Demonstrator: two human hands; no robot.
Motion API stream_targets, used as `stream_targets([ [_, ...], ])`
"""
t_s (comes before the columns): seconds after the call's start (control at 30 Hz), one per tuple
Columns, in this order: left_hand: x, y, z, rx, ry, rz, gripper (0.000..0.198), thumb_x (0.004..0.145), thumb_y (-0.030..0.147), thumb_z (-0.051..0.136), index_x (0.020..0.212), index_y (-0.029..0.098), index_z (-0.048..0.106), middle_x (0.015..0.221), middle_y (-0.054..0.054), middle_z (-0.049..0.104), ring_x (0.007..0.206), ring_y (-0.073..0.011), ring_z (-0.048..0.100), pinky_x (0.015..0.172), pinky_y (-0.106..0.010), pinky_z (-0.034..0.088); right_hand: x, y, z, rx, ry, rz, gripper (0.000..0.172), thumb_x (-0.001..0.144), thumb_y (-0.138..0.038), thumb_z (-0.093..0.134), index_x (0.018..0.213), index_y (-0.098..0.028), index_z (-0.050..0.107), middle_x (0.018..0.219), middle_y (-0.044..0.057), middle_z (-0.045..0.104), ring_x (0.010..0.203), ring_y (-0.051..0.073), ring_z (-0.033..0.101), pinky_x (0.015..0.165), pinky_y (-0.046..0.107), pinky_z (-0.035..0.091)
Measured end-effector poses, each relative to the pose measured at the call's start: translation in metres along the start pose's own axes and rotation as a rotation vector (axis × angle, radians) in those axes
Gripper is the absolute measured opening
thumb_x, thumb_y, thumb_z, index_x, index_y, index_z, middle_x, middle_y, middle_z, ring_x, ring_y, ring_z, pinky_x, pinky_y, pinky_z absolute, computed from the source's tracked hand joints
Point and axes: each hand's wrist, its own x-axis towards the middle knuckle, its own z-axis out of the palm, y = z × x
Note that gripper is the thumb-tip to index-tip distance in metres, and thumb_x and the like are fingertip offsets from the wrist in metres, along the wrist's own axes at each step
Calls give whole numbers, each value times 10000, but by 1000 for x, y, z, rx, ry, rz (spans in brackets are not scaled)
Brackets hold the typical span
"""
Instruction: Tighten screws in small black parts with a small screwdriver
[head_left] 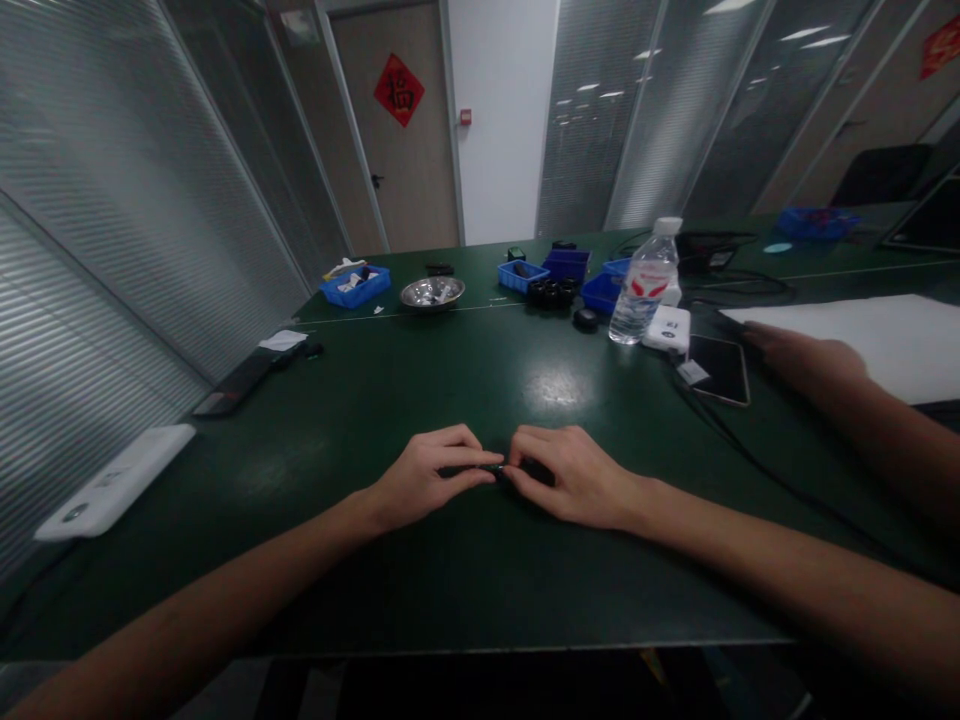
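Note:
Both hands meet low over the dark green table (pixel 300 560), near its front edge. Between the fingertips is a small dark object (pixel 496 470), too small to make out. My left hand (pixel 431 472) pinches it from the left, with thumb and fingers drawn together. From the right, my right hand (pixel 566 475) closes its thumb and index finger on the same piece. The fingertips of the two hands nearly touch, and they hide most of the object.
A water bottle (pixel 646 285), a phone (pixel 718 369) and another person's hand (pixel 810 355) are at the right. A metal bowl (pixel 433 293) and blue trays (pixel 356 288) stand farther back. A white device (pixel 116 482) lies left; a cable runs along the right.

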Motion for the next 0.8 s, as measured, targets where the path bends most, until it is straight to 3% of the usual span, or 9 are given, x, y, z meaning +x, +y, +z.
stream_targets([
  [0.5, 3, 12, 4, -102, 195, -95, 248, 914, 234, 702, 1151, 214, 774, 984, -77, 697, 890, -181, 656, 785, -307, 533, 0, -6, 5, 128, 177, 43, 146, 978, -301, 550, 906, -181, 594, 803, 0, 592, 647, 105, 514, 592, 242, 360],
  [0.8, 6, 13, 10, -173, 195, -150, 260, 910, 247, 709, 1160, 196, 754, 976, -78, 680, 897, -184, 637, 782, -309, 520, 3, -13, 5, 172, 248, 56, 166, 986, -315, 542, 892, -182, 577, 768, -6, 578, 640, 109, 502, 593, 249, 356],
])
